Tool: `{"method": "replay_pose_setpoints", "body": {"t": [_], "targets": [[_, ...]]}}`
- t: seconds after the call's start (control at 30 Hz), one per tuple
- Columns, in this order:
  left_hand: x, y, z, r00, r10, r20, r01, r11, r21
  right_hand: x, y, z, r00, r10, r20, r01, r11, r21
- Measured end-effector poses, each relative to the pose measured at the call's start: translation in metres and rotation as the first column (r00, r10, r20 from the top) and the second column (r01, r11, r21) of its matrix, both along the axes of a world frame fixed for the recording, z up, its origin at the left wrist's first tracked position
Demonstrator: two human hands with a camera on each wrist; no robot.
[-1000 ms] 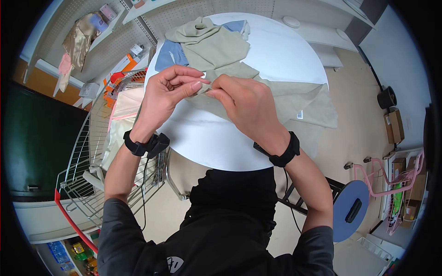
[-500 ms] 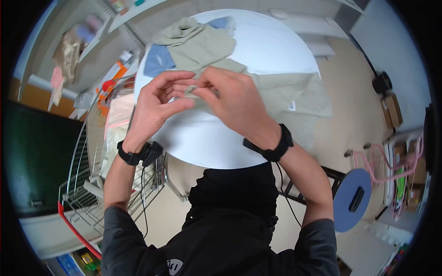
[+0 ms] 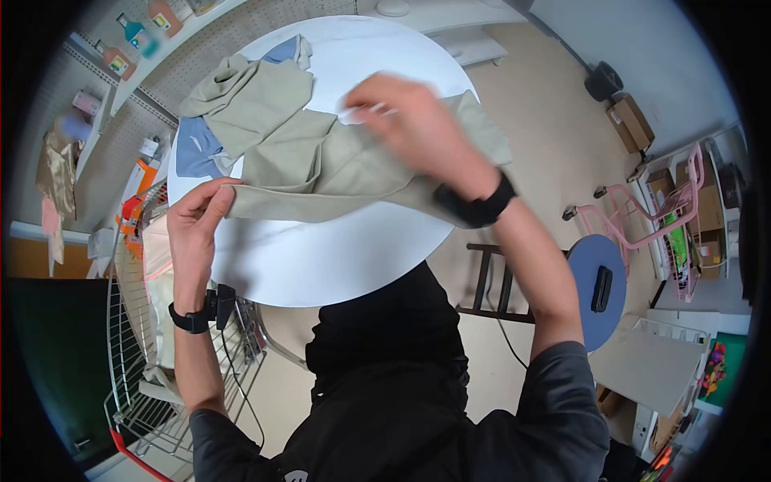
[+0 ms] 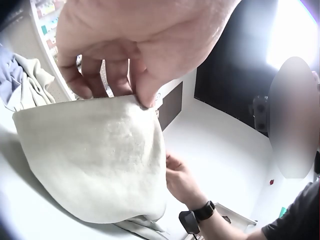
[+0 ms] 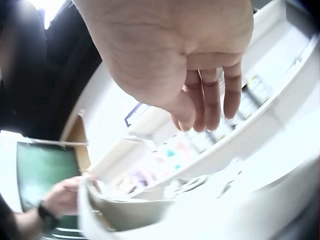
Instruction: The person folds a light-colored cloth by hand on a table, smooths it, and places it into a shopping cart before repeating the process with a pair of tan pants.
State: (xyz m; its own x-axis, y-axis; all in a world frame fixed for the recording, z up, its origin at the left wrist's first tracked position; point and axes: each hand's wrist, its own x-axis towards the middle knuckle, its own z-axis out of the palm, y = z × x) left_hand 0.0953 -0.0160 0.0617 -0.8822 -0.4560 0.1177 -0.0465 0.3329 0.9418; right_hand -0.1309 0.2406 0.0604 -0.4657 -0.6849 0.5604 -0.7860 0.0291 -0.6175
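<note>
A sage-green garment (image 3: 281, 153) is spread across the round white table (image 3: 321, 273), its near edge raised in a long fold. My left hand (image 3: 197, 221) pinches that edge at its left end between thumb and fingers. In the left wrist view the cloth (image 4: 95, 160) hangs down from the fingertips. My right hand (image 3: 422, 128), blurred, is over the right part of the garment. The right wrist view shows its fingers (image 5: 212, 107) fairly straight, with no cloth between them. Blue cloth (image 3: 197, 149) shows from under the garment's far left part.
A wire shopping cart (image 3: 132, 345) with pale clothes stands left of the table. Shelves with bottles (image 3: 116, 60) line the back left. To the right are a blue round stool (image 3: 590, 321), a pink cart (image 3: 642, 217) and cardboard boxes (image 3: 630, 124).
The hands were close together, fingers at the garment's edge. Now they are apart, the left lower and leftward still holding the edge, the right away to the right. The view has turned rightward.
</note>
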Motion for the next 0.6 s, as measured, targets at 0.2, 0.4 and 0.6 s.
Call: {"method": "replay_pose_setpoints", "body": {"t": [0.2,0.4,0.6], "targets": [[0.006,-0.003,-0.002,0.999,0.026,-0.020,-0.025,0.999,0.032,-0.147,0.108,-0.047,0.917,-0.249,-0.312,0.379,0.789,0.484],[0.004,-0.003,-0.003,1.000,0.016,-0.020,-0.015,0.999,0.046,-0.148,0.120,-0.040,0.939,-0.342,0.036,0.272,0.804,0.528],[0.004,-0.004,-0.003,1.000,0.010,-0.014,-0.009,0.999,0.037,-0.151,0.113,-0.048,0.925,-0.380,-0.024,0.333,0.776,0.536]]}}
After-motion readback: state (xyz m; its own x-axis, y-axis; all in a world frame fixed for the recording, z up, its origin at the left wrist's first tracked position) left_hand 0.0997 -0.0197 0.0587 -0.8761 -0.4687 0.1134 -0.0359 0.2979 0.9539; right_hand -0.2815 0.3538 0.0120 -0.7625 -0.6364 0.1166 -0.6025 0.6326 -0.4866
